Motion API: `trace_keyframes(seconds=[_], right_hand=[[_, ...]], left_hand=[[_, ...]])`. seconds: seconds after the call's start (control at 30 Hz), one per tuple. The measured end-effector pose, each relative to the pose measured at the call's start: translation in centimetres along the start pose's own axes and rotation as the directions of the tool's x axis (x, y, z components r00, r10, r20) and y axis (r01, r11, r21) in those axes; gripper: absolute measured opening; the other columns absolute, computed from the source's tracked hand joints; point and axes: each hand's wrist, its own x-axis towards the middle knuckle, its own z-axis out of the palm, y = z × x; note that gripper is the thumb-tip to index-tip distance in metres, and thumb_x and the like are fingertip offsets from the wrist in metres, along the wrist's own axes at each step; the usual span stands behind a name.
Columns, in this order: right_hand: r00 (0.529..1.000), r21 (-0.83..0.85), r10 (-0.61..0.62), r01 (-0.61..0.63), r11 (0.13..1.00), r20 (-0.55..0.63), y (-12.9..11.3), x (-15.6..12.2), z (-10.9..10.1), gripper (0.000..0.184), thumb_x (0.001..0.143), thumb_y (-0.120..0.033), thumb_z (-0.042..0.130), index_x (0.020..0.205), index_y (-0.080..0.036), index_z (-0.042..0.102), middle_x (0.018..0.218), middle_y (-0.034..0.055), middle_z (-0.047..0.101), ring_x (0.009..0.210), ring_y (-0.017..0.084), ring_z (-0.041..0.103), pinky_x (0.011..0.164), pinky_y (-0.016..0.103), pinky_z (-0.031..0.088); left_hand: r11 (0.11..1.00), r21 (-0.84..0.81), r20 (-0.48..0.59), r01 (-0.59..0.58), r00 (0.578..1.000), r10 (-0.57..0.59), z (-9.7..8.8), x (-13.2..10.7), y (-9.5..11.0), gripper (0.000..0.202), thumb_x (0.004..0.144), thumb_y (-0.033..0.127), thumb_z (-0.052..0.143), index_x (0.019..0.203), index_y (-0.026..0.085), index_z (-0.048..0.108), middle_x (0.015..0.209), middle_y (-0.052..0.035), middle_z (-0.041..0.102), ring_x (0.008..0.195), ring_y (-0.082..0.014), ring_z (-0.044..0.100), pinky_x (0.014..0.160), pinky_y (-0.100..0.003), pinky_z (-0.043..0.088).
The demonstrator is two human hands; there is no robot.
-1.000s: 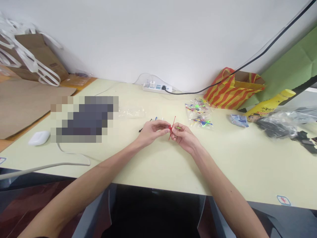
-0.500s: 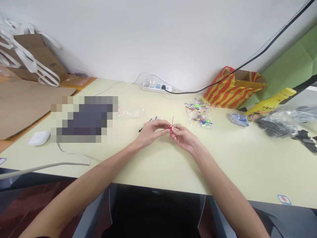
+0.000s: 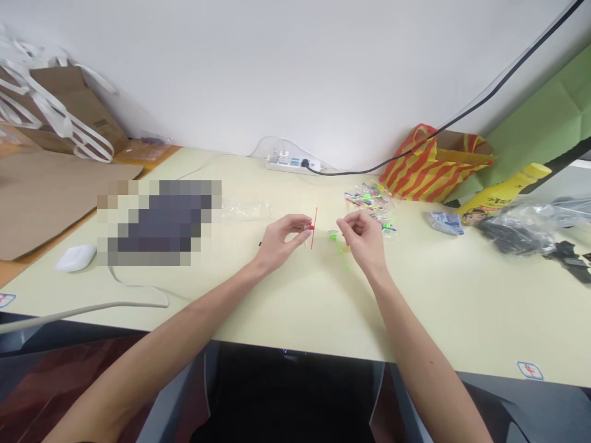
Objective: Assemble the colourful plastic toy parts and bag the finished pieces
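My left hand (image 3: 282,239) pinches a small red plastic piece with a thin red rod (image 3: 314,229) between thumb and fingertips, the rod standing upright across its end. To the right, apart from the red piece, my right hand (image 3: 365,239) has thumb and fingers pressed together; whatever may be between them is too small to make out. Just left of and below those fingertips is a thin bright green plastic piece (image 3: 340,251), seemingly on the table. A dark tip (image 3: 260,244) shows beside my left hand, the rest hidden behind it.
Clear bags of colourful plastic parts (image 3: 369,195) lie behind my right hand. A striped paper bag (image 3: 434,163), yellow bottle (image 3: 505,194) and power strip (image 3: 293,162) stand farther back. At left are a pixelated dark object (image 3: 164,218) and a white case (image 3: 76,258).
My right hand has let go of the red piece and moved right, uncovering the green piece. My left hand still holds the red piece and has shifted slightly left.
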Motion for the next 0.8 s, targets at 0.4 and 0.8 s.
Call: trace_keyframes(seconds=[0.4,0.8], right_hand=[[0.894,-0.698,-0.271,0.449,0.558,0.357,2.4,1.6,-3.2,0.017,0.099,-0.030,0.056,0.108,-0.024,0.070,0.108,0.0077,0.073,0.108,0.029,0.054,0.097,0.046,0.028],[0.908,-0.715,-0.130,0.396,0.576,0.398,4.1,1.4,-1.8,0.015,0.096,-0.022,0.057,0.100,-0.022,0.072,0.107,0.0101,0.074,0.109,0.030,0.054,0.093,0.046,0.027]], left_hand=[[0.772,0.595,0.247,-0.225,0.965,0.090,-0.4,3.6,-0.7,0.017,0.094,0.028,0.060,0.105,0.024,0.071,0.105,-0.0027,0.075,0.102,-0.0215,0.066,0.117,-0.049,0.030],[0.704,0.631,0.365,-0.326,0.925,0.102,-1.2,3.1,-2.8,0.023,0.091,0.025,0.057,0.107,0.026,0.074,0.106,-0.0072,0.074,0.110,-0.0260,0.064,0.124,-0.059,0.018]])
